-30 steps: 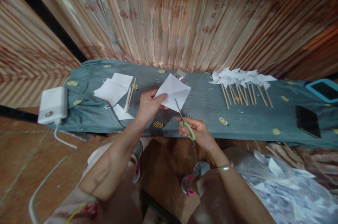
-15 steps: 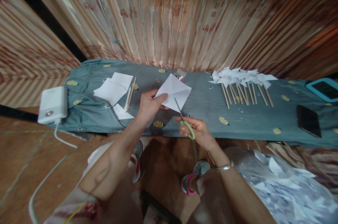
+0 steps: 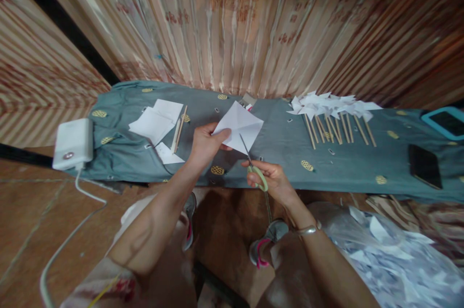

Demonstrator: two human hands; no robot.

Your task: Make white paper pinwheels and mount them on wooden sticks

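Note:
My left hand pinches a creased square of white paper by its left corner, thumb on top. Green-handled scissors are in my right hand, fingers around the loops. The blades lie at the paper's near corner and point toward its middle. To the left, more white paper squares lie on the cloth beside thin sticks. Paper pinwheels on wooden sticks lie in a row to the right.
A green-grey cloth covers the narrow table. A white power bank with a cable sits at the left end. On the right are a black phone and a blue-framed device. A plastic bag of white paper pieces stands below.

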